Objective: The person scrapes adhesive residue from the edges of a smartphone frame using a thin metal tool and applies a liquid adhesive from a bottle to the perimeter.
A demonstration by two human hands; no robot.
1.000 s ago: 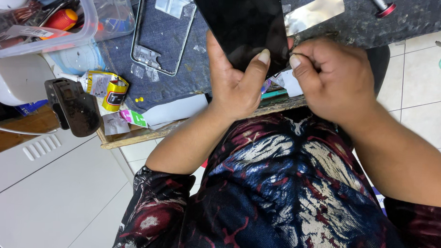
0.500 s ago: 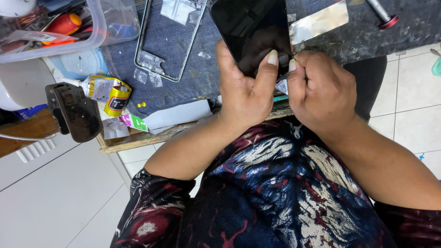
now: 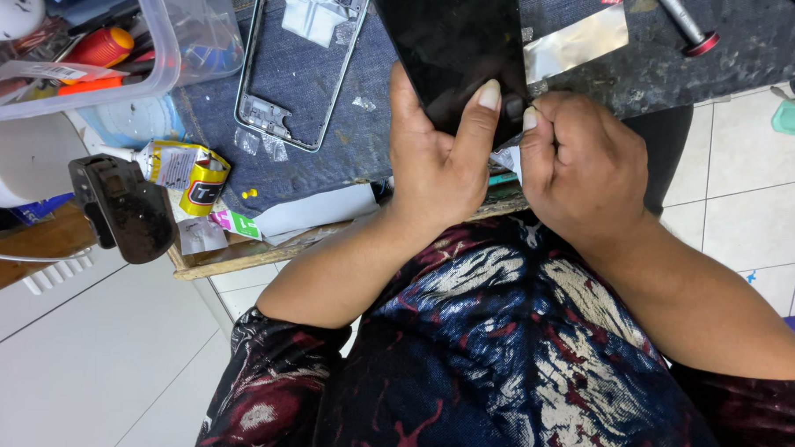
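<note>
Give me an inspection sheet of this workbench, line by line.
Surface: wooden bench covered by a blue denim cloth.
Job's things: black phone screen panel; bare metal phone frame beside it.
Clutter: yellow glue tube, clear plastic bin with an orange-handled screwdriver, silver foil strip.
Hands: left hand grips the panel; right hand pinches at its lower corner.
Cables: nothing seen.
Surroundings: white tiled floor.

1. One dark phone screen panel.
2. One bare metal phone frame.
3. One clear plastic tub.
4. One glue tube.
5. Two hands: left hand, right hand.
</note>
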